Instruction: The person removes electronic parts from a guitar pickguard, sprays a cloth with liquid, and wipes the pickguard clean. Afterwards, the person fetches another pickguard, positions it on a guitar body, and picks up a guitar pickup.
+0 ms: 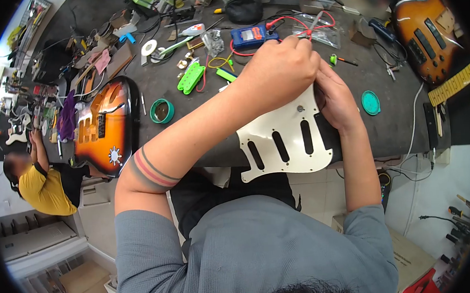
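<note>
We've got a cream pickguard, neon-green pickup cover, teal lid and an orange-to-black sunburst guitar body here.

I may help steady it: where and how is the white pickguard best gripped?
Probably pinch the white pickguard by its near edge, from the wearer's side: this flat plate seems to overhang the bench there, away from the left hand and right hand.

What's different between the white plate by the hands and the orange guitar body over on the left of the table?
The white plate is pale all over; the guitar body is orange with dark edges. The guitar body carries a white sun emblem; the white plate shows none. The white plate meets the right hand, while the guitar body has no hand on it. Both have cut-out openings.
</note>
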Available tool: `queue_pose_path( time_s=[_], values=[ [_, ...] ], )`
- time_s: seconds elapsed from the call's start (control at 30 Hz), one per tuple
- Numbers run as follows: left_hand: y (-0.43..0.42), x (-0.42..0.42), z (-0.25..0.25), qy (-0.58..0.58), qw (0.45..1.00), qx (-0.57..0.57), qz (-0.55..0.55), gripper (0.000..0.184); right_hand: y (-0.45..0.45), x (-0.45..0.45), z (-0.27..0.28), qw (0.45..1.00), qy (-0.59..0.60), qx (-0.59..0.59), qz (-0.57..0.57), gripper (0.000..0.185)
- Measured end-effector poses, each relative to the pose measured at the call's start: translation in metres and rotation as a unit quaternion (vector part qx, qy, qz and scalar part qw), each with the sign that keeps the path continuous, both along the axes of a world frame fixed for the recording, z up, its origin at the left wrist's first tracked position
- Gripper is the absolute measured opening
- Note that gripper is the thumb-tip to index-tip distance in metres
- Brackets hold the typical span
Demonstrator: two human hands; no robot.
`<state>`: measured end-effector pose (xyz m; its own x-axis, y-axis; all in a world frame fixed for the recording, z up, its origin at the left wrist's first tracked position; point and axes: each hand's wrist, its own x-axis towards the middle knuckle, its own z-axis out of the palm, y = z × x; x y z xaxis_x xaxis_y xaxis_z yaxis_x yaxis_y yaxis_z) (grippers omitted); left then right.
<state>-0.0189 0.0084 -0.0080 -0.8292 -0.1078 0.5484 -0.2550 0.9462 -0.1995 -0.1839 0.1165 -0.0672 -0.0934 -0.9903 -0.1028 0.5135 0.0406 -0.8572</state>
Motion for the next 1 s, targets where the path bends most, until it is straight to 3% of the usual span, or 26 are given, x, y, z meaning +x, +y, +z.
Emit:
queue_pose_path(
  time_s=[0.2, 0.43, 0.57, 0.67, 1.0],
  values=[
    [-0.011, 0.011, 0.002, 0.015, 0.996, 0.025, -0.088, 0.014, 0.0, -0.005, -0.005, 1.0, -0.017, 0.005, 0.013, 0.043],
    [-0.005, 0.004, -0.002, -0.023, 0.999, -0.004, -0.039, 0.013, 0.0, -0.016, -0.02, 1.0, 0.002, -0.009, 0.013, 0.044],
    [0.001, -0.002, 0.001, 0.041, 0.986, 0.157, -0.029, 0.01, 0.003, -0.004, -0.007, 1.0, -0.006, 0.01, -0.022, 0.045],
    [0.001, -0.004, 0.019, -0.014, 0.965, 0.26, 0.005, 0.012, 0.001, -0.006, -0.007, 1.0, 0.001, -0.008, -0.001, 0.045],
    [0.006, -0.008, 0.017, -0.028, 0.978, 0.209, -0.012, 0.018, -0.001, -0.012, -0.014, 1.0, 0.027, -0.013, -0.004, 0.042]
  ],
)
